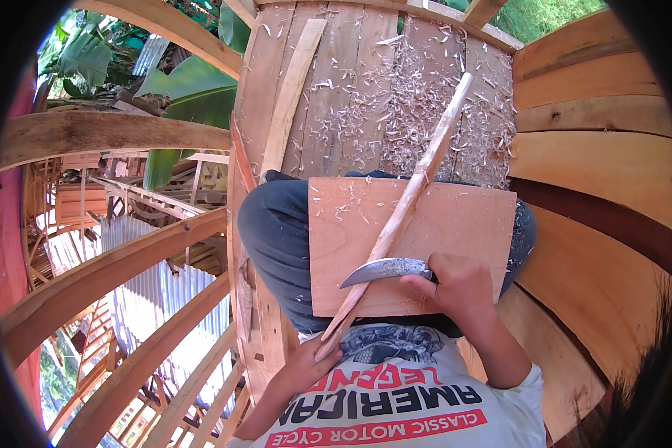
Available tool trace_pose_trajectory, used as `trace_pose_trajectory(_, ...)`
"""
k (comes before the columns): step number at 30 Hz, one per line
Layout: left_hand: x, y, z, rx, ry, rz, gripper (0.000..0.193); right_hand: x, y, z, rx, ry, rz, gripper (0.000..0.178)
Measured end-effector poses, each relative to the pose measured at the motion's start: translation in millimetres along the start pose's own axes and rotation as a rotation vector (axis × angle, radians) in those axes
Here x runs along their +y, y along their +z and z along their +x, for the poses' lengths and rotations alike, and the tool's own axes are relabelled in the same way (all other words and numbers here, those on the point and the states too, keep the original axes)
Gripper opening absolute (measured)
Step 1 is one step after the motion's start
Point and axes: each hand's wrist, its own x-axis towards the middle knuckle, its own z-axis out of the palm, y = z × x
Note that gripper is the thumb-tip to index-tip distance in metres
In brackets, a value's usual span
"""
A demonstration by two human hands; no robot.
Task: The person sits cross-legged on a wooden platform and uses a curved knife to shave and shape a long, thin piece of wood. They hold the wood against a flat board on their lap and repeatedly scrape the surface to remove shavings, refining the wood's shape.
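Observation:
A long, pale wooden stick [420,179] slants from near my belly up and away to the right, across a flat plywood board [463,231] on my lap. Its near end is gripped by my left hand [315,360], close to my shirt. In my right hand [455,284] is a knife [384,270] with a broad, curved, worn metal blade. That blade lies across the stick over the lower part of the board, pointing left. The knife's handle is hidden inside my closed fingers. A few shavings lie on the board's upper left.
Curled wood shavings [418,104] litter the plank floor [336,89] ahead. A loose wooden strip [295,93] lies at its left. Slatted wooden walls rise on the right [597,172] and left [112,261]. Beyond the left slats are corrugated metal sheets [157,299] and banana leaves [198,93].

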Motion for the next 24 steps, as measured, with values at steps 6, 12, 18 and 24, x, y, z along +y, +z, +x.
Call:
trace_pose_trajectory(6, -10, 0, 6, -0.024, 0.046, -0.003, 0.038, 8, 0, 8, 0.062, 0.006, -0.123, 0.05)
trace_pose_trajectory(12, -13, 1, 5, -0.013, 0.029, -0.003, 0.038, 70, -33, 30, 0.291, 0.424, -0.126, 0.048)
trace_pose_trajectory(18, -7, 2, 11, -0.053, -0.024, -0.044, 0.038, 11, -13, -5, -0.022, 0.165, 0.059, 0.047)
trace_pose_trajectory(24, 4, 5, 9, 0.032, 0.017, -0.029, 0.037, -20, 5, -12, -0.131, 0.082, 0.09, 0.047)
